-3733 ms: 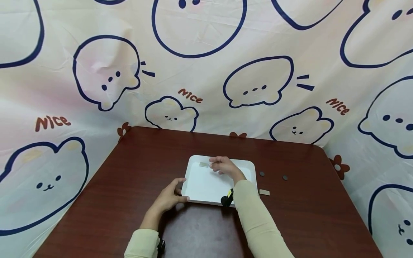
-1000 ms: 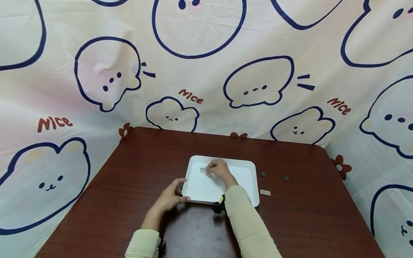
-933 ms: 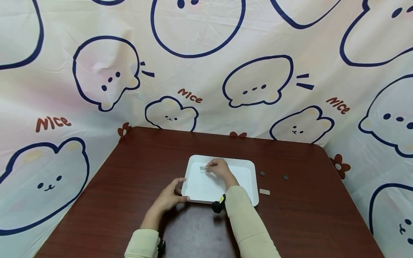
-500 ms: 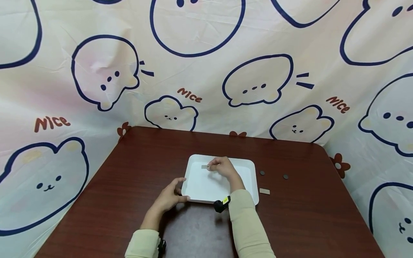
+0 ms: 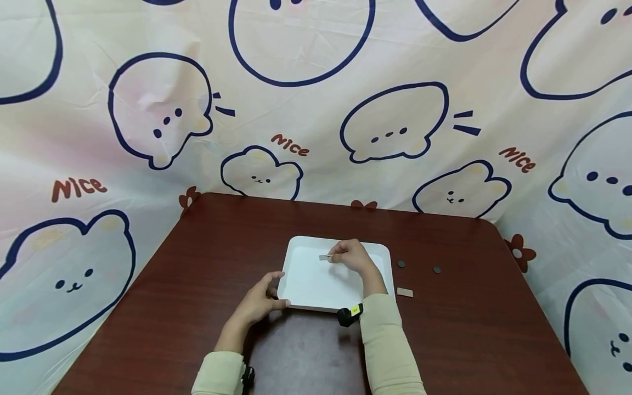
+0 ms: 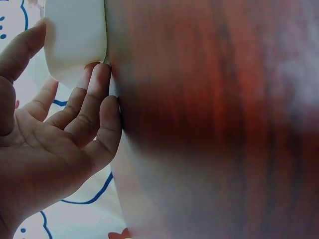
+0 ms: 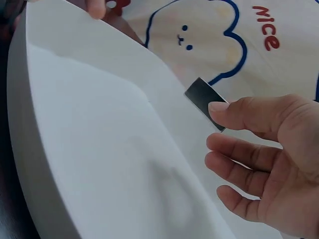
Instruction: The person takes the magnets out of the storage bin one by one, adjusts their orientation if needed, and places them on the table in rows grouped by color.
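Observation:
A shallow white tray (image 5: 306,291) lies on the brown table. My left hand (image 5: 260,300) holds its near left corner, thumb at the front edge and fingers along the left side. Over the tray's back part, my right hand (image 5: 353,257) pinches a small flat rectangular plate (image 5: 323,257) between thumb and fingers. In the right wrist view that plate (image 7: 200,99) looks dark grey with a thin pale edge, held by one end and raised off the tray floor. The other fingers of that hand are loosely bent. A hand's shadow falls on the tray floor.
Right of the tray, on the table (image 5: 232,236), lie two small dark round discs, one nearer (image 5: 401,264) and one farther right (image 5: 436,270). A pale flat rectangular plate (image 5: 405,293) lies beside the tray's right edge. A patterned cloth (image 5: 316,120) hangs behind.
The plate lay at the tray's back left with my right hand spread beside it; now my right hand has pinched it, lifted it and moved rightward. My left hand has stayed at the corner.

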`<state>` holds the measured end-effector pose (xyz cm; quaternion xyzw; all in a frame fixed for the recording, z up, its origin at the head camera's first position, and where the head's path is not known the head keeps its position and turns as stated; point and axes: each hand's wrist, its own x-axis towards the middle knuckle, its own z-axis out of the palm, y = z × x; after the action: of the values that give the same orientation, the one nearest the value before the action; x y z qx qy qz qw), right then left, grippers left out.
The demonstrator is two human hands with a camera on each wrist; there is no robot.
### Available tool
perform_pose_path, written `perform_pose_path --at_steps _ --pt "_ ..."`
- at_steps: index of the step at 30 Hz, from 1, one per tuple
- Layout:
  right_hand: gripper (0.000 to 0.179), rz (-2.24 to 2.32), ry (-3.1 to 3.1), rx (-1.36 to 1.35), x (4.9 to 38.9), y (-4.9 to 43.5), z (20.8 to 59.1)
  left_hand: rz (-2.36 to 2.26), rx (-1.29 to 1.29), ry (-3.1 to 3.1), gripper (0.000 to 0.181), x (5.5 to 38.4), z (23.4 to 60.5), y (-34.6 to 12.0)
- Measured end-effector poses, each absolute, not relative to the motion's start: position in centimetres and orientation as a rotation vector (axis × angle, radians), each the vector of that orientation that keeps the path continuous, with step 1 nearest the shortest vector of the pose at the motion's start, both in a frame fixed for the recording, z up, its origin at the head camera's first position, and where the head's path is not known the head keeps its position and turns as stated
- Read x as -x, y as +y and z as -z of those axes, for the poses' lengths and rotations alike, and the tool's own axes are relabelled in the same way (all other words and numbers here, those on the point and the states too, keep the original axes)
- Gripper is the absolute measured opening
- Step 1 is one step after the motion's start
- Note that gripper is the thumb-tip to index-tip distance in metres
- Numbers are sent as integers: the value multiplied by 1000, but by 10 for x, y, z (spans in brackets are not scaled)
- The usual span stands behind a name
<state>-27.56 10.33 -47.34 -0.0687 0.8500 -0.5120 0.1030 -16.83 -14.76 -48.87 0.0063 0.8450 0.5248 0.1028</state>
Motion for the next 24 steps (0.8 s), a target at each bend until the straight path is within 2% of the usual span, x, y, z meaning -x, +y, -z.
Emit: perform_pose_path --at_steps 24 --pt "6 1588 2513 135 253 157 460 -1518 -27 2513 69 171 487 -146"
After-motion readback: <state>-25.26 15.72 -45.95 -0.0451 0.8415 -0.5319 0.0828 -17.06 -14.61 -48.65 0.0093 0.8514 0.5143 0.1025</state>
